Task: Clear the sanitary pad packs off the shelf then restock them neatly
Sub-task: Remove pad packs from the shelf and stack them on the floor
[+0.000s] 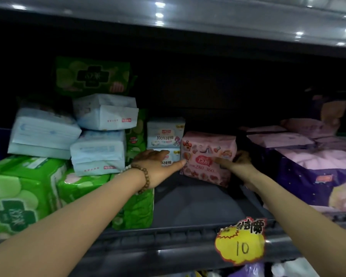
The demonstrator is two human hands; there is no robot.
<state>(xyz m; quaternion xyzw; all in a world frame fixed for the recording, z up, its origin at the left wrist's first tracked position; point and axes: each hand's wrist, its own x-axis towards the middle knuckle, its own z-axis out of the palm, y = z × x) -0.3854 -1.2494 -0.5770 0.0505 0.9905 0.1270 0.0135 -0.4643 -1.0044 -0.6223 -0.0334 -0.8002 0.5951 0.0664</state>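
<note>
Gripping pink pack [208,154] on shelf [190,206], right hand [239,161] fingers curled round it, left hand [160,163] fingers straight alongside

We are counting three pale blue packs [98,152], two white packs [165,133], one pink pack [208,154] and at least four green packs [18,196]. We are seeing one yellow price tag [241,246].

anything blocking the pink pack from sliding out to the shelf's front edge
Nothing visible. The left hand and right hand touch the pink pack, and the shelf in front of it is bare to its front edge.
</note>
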